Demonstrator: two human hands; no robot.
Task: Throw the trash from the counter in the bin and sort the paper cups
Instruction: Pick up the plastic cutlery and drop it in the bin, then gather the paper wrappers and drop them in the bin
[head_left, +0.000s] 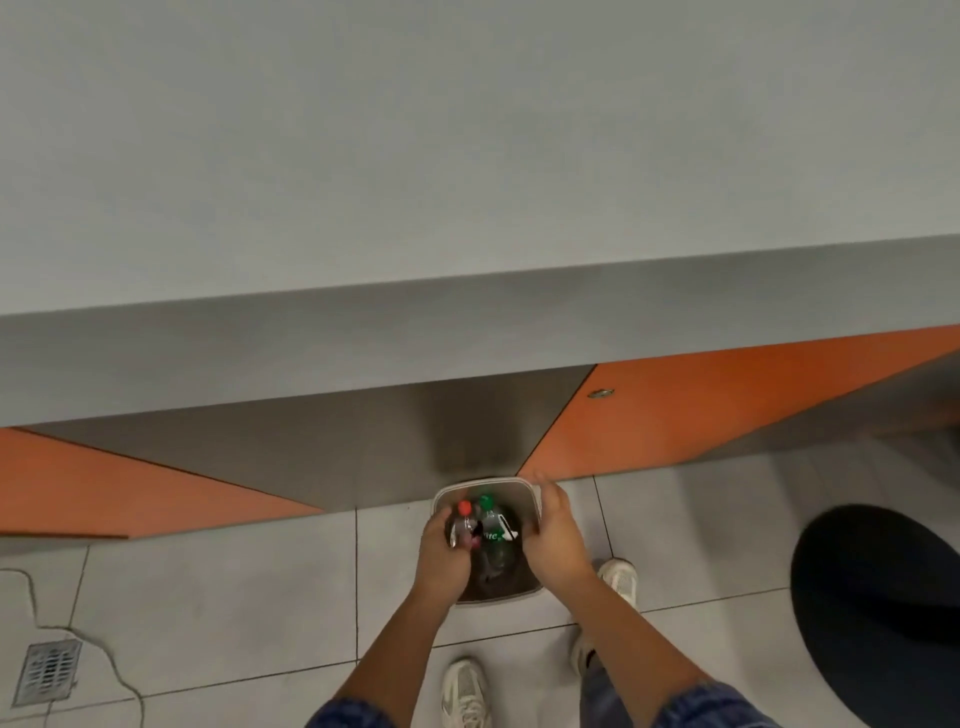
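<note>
A small grey bin stands on the tiled floor against the counter base. Over its opening my left hand grips a small bottle with a red cap. Right beside it is a clear bottle with a green cap and green label, standing in the bin's mouth. My right hand hovers over the bin's right rim with its fingers loosely spread, next to the green-capped bottle; I cannot tell whether it touches it. The bin's inside is dark and mostly hidden by my hands.
The grey counter top fills the upper half, with orange and grey panels below it. A black round object sits on the floor at right. A floor drain lies far left. My shoes stand behind the bin.
</note>
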